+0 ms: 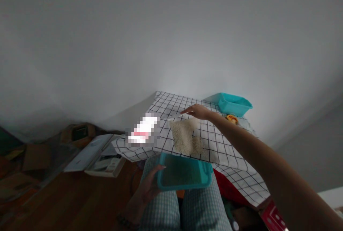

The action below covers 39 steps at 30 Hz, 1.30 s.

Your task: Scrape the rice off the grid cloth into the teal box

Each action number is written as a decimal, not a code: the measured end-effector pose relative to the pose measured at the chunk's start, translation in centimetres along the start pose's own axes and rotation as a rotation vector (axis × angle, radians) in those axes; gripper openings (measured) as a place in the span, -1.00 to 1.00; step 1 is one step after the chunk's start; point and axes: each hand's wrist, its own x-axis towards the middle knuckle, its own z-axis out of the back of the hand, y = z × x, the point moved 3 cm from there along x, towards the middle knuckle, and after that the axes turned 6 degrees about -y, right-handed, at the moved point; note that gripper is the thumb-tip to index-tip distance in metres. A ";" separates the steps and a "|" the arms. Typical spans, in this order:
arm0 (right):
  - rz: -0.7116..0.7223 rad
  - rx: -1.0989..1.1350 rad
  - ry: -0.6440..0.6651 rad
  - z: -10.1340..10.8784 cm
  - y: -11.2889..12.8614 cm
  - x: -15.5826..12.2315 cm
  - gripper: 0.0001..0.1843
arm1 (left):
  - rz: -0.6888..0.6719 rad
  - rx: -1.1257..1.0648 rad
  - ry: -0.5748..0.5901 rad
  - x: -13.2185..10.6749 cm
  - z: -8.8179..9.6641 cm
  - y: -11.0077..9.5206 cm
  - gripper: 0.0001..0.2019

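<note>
Your right hand is pinching the grain bag by its top, your left hand is gripping the turquoise bin one-sidedly, and slackening fingers could be causing spills or tipping.

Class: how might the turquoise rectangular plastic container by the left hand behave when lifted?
The turquoise rectangular plastic container is probably stiff: its rim looks straight. It may be light for its size: only the left hand holds it. It could tip, as that hand is at one end.
</note>
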 end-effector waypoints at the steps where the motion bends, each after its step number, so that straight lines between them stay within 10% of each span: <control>1: 0.026 0.027 0.005 -0.8 0.4 0.6 -0.61 | 0.007 0.009 0.002 0.0 0.0 0.0 -0.51; 6: 0.145 0.190 0.072 -2.6 0.9 0.3 -0.48 | 0.029 0.043 0.005 0.2 0.0 0.1 -0.55; 15: 0.169 0.234 0.164 1.8 -1.8 -4.8 -0.44 | 0.035 0.030 0.043 0.4 0.1 0.5 -0.51; 23: -0.399 -0.400 0.074 3.1 -4.5 -6.6 -0.47 | 0.059 0.058 0.052 0.3 -0.6 0.5 -0.48; 31: -0.220 -0.520 0.259 0.1 0.9 -6.6 -0.52 | 0.056 0.054 0.043 0.0 -0.8 0.3 -0.50; 39: -0.259 -0.497 0.138 2.9 3.8 -6.8 -0.59 | 0.028 0.086 0.034 -0.2 -0.6 0.4 -0.55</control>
